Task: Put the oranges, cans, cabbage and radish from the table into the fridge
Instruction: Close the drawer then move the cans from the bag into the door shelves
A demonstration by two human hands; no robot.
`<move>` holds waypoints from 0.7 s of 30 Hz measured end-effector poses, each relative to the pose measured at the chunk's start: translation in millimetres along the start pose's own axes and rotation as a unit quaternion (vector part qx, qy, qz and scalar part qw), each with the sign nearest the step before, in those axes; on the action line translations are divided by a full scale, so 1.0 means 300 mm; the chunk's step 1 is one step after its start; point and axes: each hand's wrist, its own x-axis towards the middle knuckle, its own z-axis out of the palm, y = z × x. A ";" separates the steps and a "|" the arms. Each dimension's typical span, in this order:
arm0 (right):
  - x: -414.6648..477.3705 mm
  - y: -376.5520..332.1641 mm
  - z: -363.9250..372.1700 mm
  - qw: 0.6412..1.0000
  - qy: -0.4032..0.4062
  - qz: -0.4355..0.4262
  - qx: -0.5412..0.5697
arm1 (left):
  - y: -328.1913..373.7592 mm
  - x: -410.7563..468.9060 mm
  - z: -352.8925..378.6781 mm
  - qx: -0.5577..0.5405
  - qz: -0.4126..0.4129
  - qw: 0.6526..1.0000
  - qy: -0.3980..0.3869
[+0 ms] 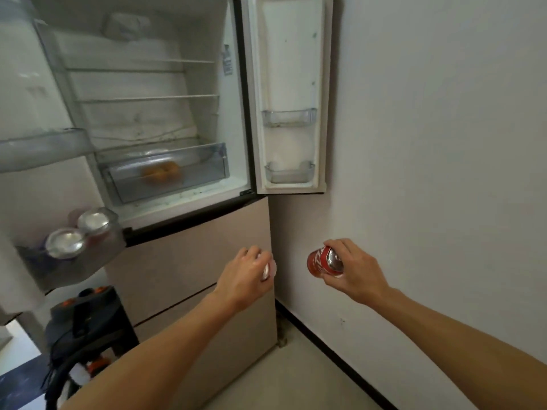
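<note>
The fridge [189, 232] stands open in front of me, both upper doors swung out. My right hand [352, 270] grips a red can [321, 260] held sideways near the wall. My left hand [247, 273] is closed around a second can [268, 272]; only its silvery end shows past my fingers. Two cans [78, 235] stand upright in the lower bin of the left door [74, 267]. Oranges [161, 173] lie in the clear drawer [207, 170] at the bottom of the fridge compartment. No cabbage or radish is in view.
The right door [288, 84] holds two empty clear bins. Wire shelves [148, 99] inside are bare. A white wall [429, 143] runs close on the right. A dark stool with a black bag [88, 321] sits at lower left. Closed beige drawers [192, 276] lie below.
</note>
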 end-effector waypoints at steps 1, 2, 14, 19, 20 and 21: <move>0.067 0.038 0.014 1.000 0.010 -0.004 0.005 | -0.015 0.073 0.013 0.002 0.000 1.000 0.013; 0.137 0.077 0.024 1.000 0.021 -0.008 0.012 | -0.030 0.147 0.023 -0.001 -0.003 1.000 0.030; 0.912 0.324 0.061 0.985 0.145 -0.026 0.087 | -0.169 0.862 0.030 -0.055 -0.052 0.979 0.188; 1.092 0.373 0.132 0.986 0.148 -0.009 0.079 | -0.254 1.089 0.073 -0.059 -0.049 0.980 0.183; 1.118 0.380 0.152 0.987 0.143 -0.003 0.077 | -0.273 1.124 0.089 -0.059 -0.049 0.981 0.177; 1.141 0.387 0.172 0.988 0.137 0.002 0.074 | -0.294 1.157 0.106 -0.059 -0.048 0.982 0.172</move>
